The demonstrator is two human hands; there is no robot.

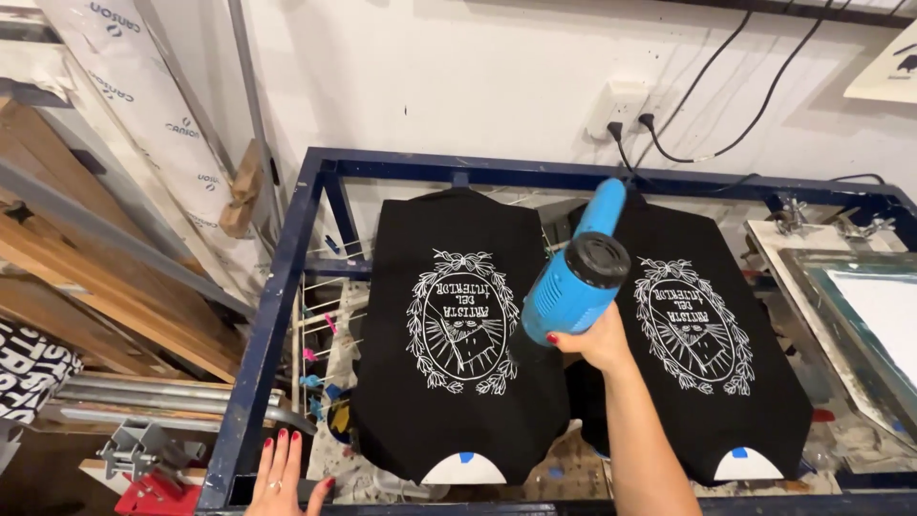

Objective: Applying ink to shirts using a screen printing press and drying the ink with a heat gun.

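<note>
My right hand [594,340] grips a blue heat gun [580,272] by its handle, held above the gap between two black shirts, its body pointing down toward the left one. The left black shirt [401,401] lies flat on a platen and bears a white oval print [463,322]. The right black shirt [764,401] carries the same white print [694,325]. My left hand [283,475] rests open on the near left corner of the dark blue metal frame [272,315], fingers spread, holding nothing.
A screen-printing frame [860,315] lies at the right edge. Black cables run from a wall socket [619,105] behind the frame. Wooden boards [105,277] and paper rolls [162,105] lean at the left. Metal parts and a red clamp [158,494] sit at the lower left.
</note>
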